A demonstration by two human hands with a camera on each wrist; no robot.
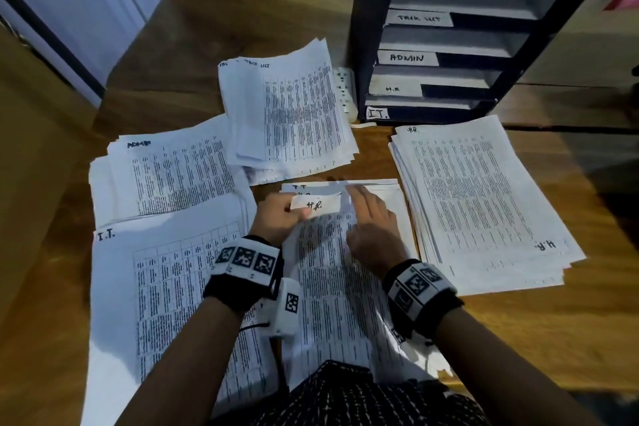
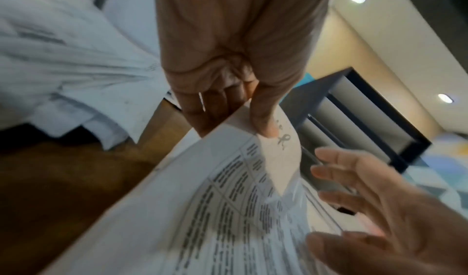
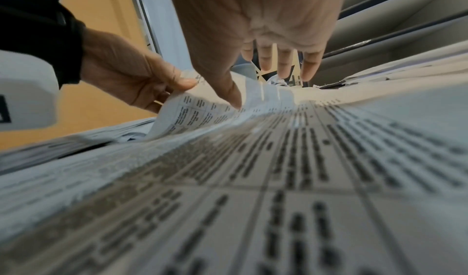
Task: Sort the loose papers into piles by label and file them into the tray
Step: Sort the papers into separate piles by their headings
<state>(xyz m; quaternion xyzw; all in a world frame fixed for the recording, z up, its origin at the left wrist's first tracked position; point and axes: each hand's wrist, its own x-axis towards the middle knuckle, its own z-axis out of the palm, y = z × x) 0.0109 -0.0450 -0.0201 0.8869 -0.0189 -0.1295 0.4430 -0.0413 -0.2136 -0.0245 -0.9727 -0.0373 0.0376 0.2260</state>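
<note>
In the middle of the desk lies an unsorted stack of printed sheets [image 1: 339,287]. My left hand [image 1: 294,214] pinches the top edge of its uppermost sheet [image 1: 316,206], which is curled back and shows the label "H.R." In the left wrist view the thumb [image 2: 263,123] presses on that sheet [image 2: 228,199] beside the label. My right hand [image 1: 363,207] hovers over the same stack with straight fingers. Its thumb [image 3: 233,97] touches the lifted sheet [image 3: 192,107], and the hand holds nothing.
Sorted piles ring the stack: I.T. [image 1: 155,287] at front left, ADMIN [image 1: 166,176] behind it, TASK LIST [image 1: 287,114] at the back, H.R. [image 1: 484,197] on the right. A dark tray [image 1: 363,45] with labelled slots stands at back right, a white power strip [image 1: 345,93] beside it.
</note>
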